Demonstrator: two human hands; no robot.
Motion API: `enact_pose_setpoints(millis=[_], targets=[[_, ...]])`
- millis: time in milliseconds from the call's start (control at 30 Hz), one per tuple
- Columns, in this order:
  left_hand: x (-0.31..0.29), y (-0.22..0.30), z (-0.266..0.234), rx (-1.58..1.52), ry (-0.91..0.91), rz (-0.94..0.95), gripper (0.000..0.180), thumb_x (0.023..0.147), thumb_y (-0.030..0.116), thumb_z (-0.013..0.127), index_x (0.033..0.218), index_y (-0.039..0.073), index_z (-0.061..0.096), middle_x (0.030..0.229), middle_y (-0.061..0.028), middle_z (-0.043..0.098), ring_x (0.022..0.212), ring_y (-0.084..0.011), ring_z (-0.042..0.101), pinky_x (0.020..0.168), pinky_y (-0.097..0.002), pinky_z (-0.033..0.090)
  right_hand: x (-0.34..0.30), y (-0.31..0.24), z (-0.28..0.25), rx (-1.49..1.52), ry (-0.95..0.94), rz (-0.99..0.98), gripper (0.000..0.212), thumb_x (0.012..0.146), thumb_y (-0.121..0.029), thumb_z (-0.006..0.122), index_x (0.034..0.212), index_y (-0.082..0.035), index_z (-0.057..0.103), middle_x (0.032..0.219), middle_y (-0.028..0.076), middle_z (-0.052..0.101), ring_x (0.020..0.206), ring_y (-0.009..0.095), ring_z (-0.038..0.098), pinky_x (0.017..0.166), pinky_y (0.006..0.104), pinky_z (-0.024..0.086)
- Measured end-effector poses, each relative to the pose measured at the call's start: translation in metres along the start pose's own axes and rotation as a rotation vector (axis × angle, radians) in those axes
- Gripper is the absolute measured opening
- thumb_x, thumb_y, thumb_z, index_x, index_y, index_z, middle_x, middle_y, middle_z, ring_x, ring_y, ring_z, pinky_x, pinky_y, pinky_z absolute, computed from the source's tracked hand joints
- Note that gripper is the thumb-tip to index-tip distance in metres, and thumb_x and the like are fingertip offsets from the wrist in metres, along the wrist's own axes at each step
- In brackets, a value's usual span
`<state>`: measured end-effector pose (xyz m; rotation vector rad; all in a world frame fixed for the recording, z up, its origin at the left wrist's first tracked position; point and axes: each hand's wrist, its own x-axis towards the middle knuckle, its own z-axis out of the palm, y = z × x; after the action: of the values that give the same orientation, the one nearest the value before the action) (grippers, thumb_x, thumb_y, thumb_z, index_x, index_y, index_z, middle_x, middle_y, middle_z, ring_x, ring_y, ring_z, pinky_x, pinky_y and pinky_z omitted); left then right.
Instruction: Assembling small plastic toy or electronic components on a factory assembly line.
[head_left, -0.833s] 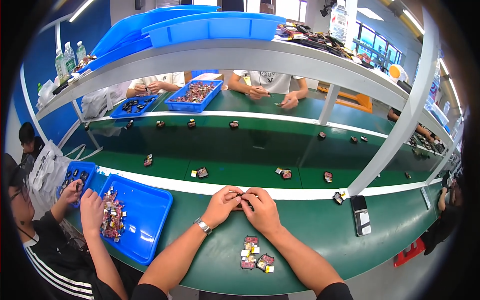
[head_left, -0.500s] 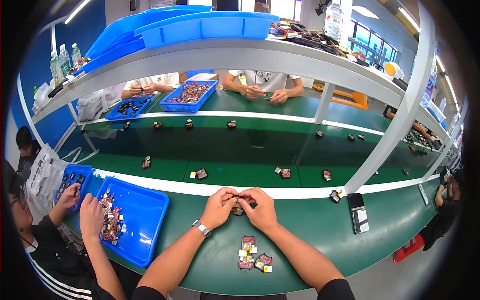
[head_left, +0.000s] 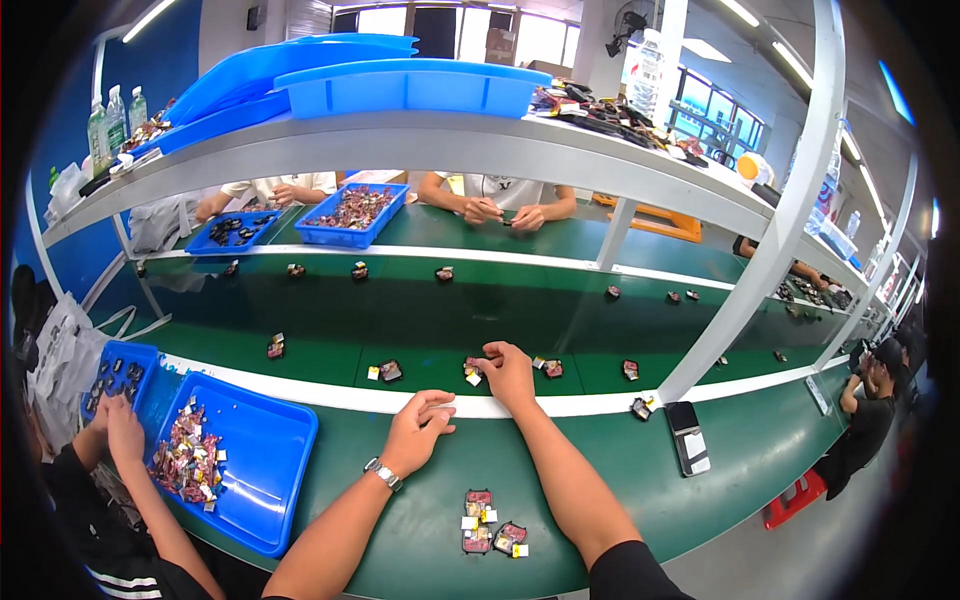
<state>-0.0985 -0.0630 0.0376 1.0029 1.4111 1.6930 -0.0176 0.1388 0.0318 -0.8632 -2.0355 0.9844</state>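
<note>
My right hand (head_left: pixel 508 375) reaches over the white rail to the green belt. Its thumb and fingertips are closed at the right edge of a small black-framed circuit board (head_left: pixel 472 371) with a pale tag. My left hand (head_left: pixel 418 432) hovers at the near side of the rail, fingers loosely curled and apart, holding nothing. On the green bench between my forearms lie similar boards: a stacked group (head_left: pixel 478 520) and, touching or close beside it, a tilted board (head_left: pixel 511 539), with red parts and white-yellow tags.
A large blue tray (head_left: pixel 290 470) with loose small parts stands left, beside a co-worker's hands (head_left: pixel 122 430). A phone-like device (head_left: pixel 688 438) lies right. More boards (head_left: pixel 390 371) sit along the belt. A white post (head_left: pixel 770 230) and overhead shelf (head_left: pixel 430 145) frame the far side.
My hands, together over the bench before, have parted. The right has carried the circuit board forward onto the belt; the left has let go and stays behind. The view has shifted slightly.
</note>
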Motion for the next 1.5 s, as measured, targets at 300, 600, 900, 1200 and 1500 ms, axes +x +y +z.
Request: enact_pose_setpoints(millis=[300,600,900,1200,1500], targets=[[0.0,-0.002,-0.004,0.028,0.006,-0.008,0.021,0.094,0.003,0.052,0.115,-0.002,0.054,0.115,-0.0151,0.064,0.103,-0.0215,0.064,0.083,-0.0335,0.057,-0.026,0.043,-0.081,-0.563,0.32,0.056,0.059,0.073,-0.023,0.08,0.12,0.001,0.051,0.112,0.02,0.055,0.107,0.037,0.051,0.093,0.0447,0.044],[-0.002,-0.003,-0.01,0.024,0.033,-0.013,0.021,0.096,0.005,0.052,0.115,-0.002,0.055,0.108,-0.0149,0.066,0.083,-0.0154,0.064,0.068,-0.0273,0.055,-0.042,0.039,-0.076,-0.112,0.229,-0.054,0.048,0.075,-0.01,0.075,0.119,-0.002,0.056,0.107,0.012,0.065,0.102,0.029,0.057,0.087,0.0389,0.048],[-0.002,0.007,-0.018,-0.027,-0.326,-0.261,0.037,0.104,0.024,0.043,0.128,-0.003,0.054,0.108,-0.0115,0.065,0.083,-0.0141,0.063,0.074,-0.0264,0.054,-0.107,-0.055,-0.068,0.023,-0.439,-0.467,0.053,0.08,-0.002,0.07,0.129,-0.008,0.053,0.121,0.01,0.058,0.117,0.03,0.049,0.102,0.0391,0.041],[-0.006,0.016,-0.011,-0.151,-0.283,-0.26,0.037,0.102,0.011,0.044,0.137,-0.001,0.047,0.116,-0.0125,0.063,0.1,-0.0166,0.065,0.088,-0.0289,0.057,-0.119,-0.056,-0.05,-0.119,-0.268,-0.554,0.039,0.08,-0.002,0.067,0.119,-0.009,0.062,0.13,0.01,0.054,0.117,0.031,0.051,0.099,0.0392,0.045],[-0.005,0.014,-0.004,-0.05,-0.294,-0.225,0.032,0.099,0.001,0.043,0.131,0.002,0.05,0.116,-0.0122,0.062,0.107,-0.0182,0.062,0.092,-0.0312,0.056,-0.111,-0.049,-0.048,-0.153,-0.287,-0.618,0.022,0.078,-0.006,0.071,0.1,-0.008,0.066,0.123,0.011,0.056,0.113,0.033,0.053,0.095,0.0397,0.046]])
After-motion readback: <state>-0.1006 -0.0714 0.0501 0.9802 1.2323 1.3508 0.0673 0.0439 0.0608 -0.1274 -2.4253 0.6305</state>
